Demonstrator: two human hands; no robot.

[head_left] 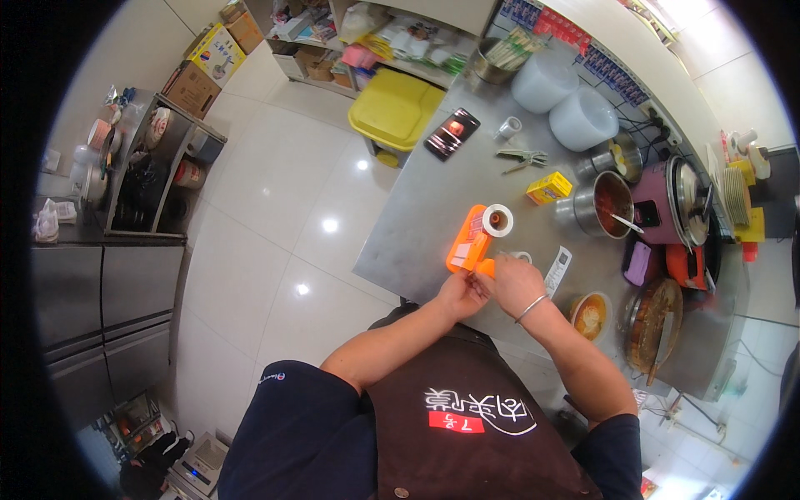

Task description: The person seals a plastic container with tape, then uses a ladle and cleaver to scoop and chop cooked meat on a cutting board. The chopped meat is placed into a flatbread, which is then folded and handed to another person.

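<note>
An orange label dispenser (464, 240) lies on the steel table, carrying a white-edged roll of stickers (498, 220). My right hand (517, 284), with a metal bangle at the wrist, has its fingers closed around an orange grip at the dispenser's near end. At that same end, my left hand (462, 295) has curled fingers by the sticker outlet; whether a label is pinched there is hidden. Partly behind my right hand sits a small white round item (522, 256). A printed paper slip (558, 270) and a plastic bowl of orange-red food (590, 316) are to the right.
On the steel table (406, 231) are a phone (452, 134), a yellow box (549, 187), a steel pot of red sauce (612, 203) with a spoon, and a purple cooker (656, 200). A cleaver (664, 344) rests on a round chopping board (650, 312). A yellow-lidded bin (397, 109) stands beyond the edge.
</note>
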